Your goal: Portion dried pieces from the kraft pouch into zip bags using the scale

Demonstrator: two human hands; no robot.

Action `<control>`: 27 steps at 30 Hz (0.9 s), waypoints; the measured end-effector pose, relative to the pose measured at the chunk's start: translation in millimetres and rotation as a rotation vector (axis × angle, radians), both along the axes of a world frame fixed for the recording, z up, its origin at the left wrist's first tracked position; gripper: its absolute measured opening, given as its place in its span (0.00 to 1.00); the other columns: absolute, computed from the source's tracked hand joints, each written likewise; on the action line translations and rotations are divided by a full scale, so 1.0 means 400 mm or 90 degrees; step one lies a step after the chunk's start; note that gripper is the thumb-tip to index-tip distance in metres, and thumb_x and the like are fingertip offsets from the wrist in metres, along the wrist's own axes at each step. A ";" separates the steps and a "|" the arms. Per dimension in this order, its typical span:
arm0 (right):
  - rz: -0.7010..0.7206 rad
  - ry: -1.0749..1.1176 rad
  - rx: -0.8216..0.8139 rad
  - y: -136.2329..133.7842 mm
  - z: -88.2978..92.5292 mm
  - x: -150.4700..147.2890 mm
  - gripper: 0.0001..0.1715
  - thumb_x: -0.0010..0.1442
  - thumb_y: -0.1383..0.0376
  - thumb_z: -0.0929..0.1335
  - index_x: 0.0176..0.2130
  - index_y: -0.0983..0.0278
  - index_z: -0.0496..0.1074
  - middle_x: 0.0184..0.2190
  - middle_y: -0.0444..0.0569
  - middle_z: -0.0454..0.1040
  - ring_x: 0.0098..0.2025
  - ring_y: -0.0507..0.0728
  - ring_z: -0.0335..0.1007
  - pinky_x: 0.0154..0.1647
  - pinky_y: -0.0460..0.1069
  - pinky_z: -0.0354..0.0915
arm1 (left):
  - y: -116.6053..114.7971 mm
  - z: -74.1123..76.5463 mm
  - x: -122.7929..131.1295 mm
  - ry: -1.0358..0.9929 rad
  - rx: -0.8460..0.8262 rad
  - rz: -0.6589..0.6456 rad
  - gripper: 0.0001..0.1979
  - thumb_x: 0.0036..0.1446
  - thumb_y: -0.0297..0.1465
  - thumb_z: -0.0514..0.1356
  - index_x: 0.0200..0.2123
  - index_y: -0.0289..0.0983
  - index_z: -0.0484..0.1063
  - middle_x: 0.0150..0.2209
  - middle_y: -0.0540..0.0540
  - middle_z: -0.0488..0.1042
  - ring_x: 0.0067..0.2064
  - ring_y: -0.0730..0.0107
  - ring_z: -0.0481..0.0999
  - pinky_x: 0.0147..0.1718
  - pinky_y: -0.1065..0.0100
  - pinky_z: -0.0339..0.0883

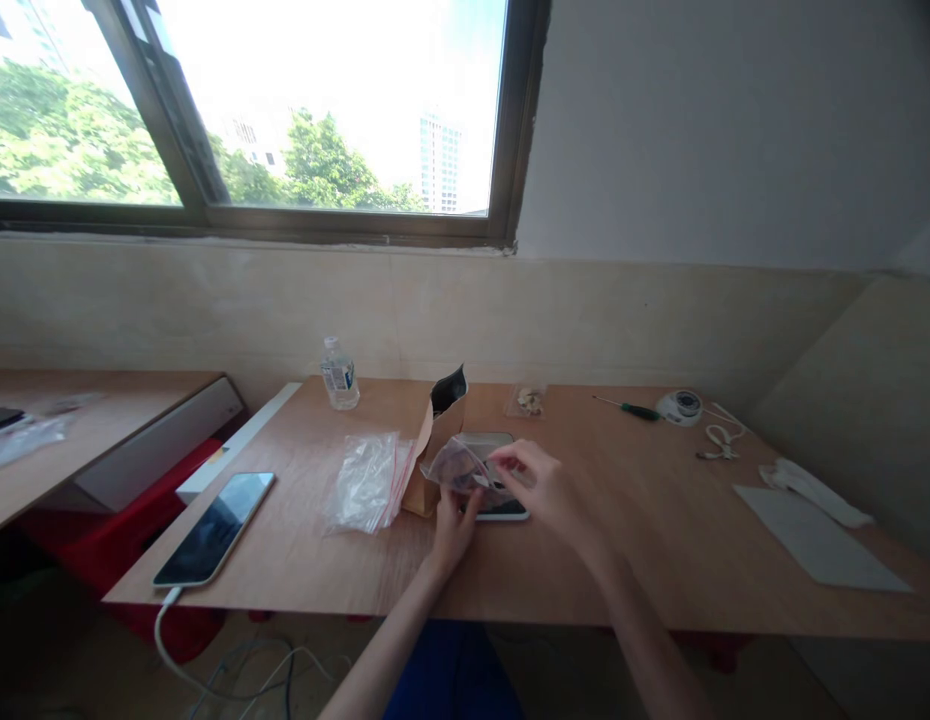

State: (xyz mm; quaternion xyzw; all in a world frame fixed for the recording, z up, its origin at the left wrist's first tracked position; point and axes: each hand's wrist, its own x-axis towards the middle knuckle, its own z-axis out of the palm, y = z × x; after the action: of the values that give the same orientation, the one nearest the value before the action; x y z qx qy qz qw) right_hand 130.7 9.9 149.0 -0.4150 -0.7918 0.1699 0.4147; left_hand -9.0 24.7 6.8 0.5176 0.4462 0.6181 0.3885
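Both my hands meet over the middle of the wooden table [645,560]. My left hand [454,525] pinches the near lower edge of a small clear plastic bag [459,466] with something dark inside. My right hand [544,485] holds the bag's right side, fingers curled at its mouth. Under the bag lies a small flat scale or device [502,508] with a pale rim. A brown paper pouch [435,440] with a black lining stands open just left of the bag.
A pile of clear zip bags [367,480] lies left of the pouch. A phone [216,527] on a cable rests near the left edge. A water bottle [339,374], a small filled bag [526,401], a green screwdriver [628,407], a round white device [680,406] and white papers [814,535] are also there.
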 end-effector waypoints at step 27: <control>0.150 -0.280 -0.063 0.064 0.057 -0.018 0.11 0.53 0.74 0.66 0.36 0.63 0.74 0.37 0.47 0.76 0.42 0.56 0.69 0.45 0.50 0.61 | -0.006 -0.022 -0.005 0.166 0.098 0.020 0.14 0.60 0.36 0.50 0.47 0.35 0.60 0.38 0.38 0.76 0.39 0.62 0.77 0.37 0.63 0.69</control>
State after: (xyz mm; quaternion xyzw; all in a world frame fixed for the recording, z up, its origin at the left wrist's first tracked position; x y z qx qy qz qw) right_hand 123.5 35.4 172.0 -0.3668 -0.8965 0.1615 0.1888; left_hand -10.8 22.3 -1.9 0.6150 0.4520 0.5839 0.2766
